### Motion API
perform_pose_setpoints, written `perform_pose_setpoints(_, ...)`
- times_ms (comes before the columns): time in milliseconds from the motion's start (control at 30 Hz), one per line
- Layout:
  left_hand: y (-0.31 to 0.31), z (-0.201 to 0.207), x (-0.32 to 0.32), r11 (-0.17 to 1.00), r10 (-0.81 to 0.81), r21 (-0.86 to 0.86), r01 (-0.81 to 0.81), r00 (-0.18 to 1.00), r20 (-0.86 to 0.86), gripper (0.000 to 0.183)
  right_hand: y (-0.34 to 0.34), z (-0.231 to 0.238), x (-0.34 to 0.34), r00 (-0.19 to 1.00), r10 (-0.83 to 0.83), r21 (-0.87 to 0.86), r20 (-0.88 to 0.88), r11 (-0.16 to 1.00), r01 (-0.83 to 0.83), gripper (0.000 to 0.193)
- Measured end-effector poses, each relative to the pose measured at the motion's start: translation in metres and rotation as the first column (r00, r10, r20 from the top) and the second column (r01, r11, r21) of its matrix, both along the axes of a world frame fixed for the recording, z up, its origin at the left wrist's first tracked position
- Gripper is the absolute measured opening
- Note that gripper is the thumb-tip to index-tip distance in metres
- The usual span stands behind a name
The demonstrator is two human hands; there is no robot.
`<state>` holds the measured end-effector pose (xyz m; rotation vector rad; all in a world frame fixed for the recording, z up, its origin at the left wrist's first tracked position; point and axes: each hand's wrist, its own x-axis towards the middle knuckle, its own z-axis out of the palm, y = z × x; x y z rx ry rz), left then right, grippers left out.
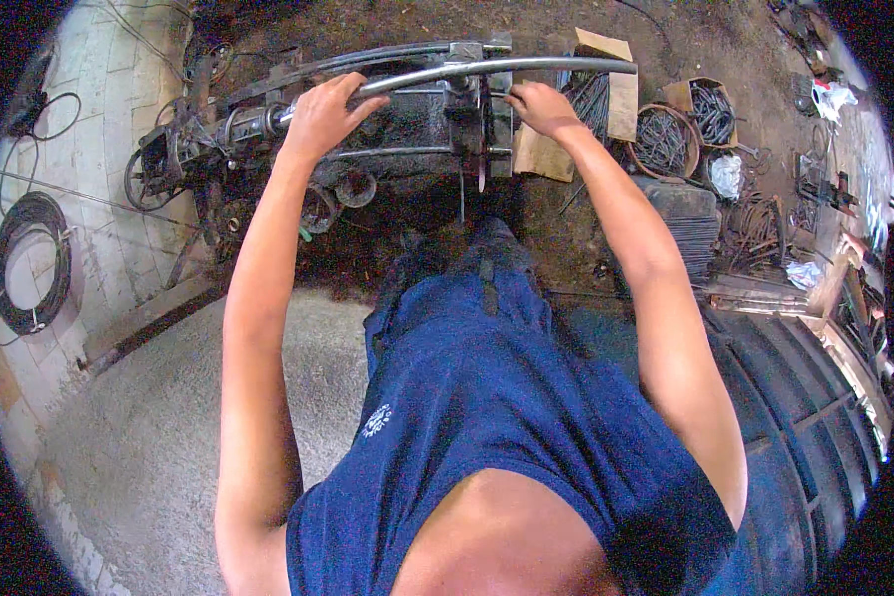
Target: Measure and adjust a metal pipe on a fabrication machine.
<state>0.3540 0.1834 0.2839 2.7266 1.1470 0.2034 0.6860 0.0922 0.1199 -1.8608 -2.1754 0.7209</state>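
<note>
A long grey metal rod [556,66] runs across the top of a dark, oily machine [397,124] in front of me. Its right end sticks out past the machine's end block [465,104]. Towards the rod's left part, my left hand [326,112] is closed over it, thumb stretched out along its side. My right hand [546,107] has its fingers curled at the right edge of the end block, below the rod; what the fingertips hold is hidden. Parallel guide bars [387,152] span the machine.
Right of the machine stand a cardboard box of thin rods [591,99], a round tub of metal pieces [664,141] and a smaller box of parts [711,111]. A coiled black cable [32,263] hangs on the tiled wall at left. Dark panels [795,397] lie at lower right.
</note>
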Motion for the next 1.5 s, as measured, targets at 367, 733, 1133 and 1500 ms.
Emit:
perform_pose_setpoints(367, -0.028, 0.021, -0.094, 0.98, 0.181, 0.056, -0.19, 0.975, 0.133, 0.038, 0.004, 0.009, -0.021, 0.992, -0.125, -0.099, 0.01, 0.987, 0.125, 0.041)
perform_pose_setpoints(733, -0.042, 0.007, -0.115, 0.959, 0.28, -0.015, -0.283, 0.938, 0.206, 0.047, -0.03, -0.01, 0.027, 0.9, -0.434, 0.229, 0.028, 0.88, 0.417, 0.056)
perform_pose_setpoints(1133, -0.045, 0.001, -0.1, 0.954, 0.28, 0.029, -0.298, 0.922, 0.268, 0.043, -0.02, -0.013, 0.004, 0.943, -0.292, 0.076, -0.157, 0.949, 0.306, 0.024)
perform_pose_setpoints(1500, -0.049, 0.001, -0.096, 0.939, 0.341, -0.08, -0.334, 0.879, 0.332, 0.05, -0.018, -0.02, 0.002, 0.931, -0.332, 0.219, -0.154, 0.907, 0.36, 0.035)
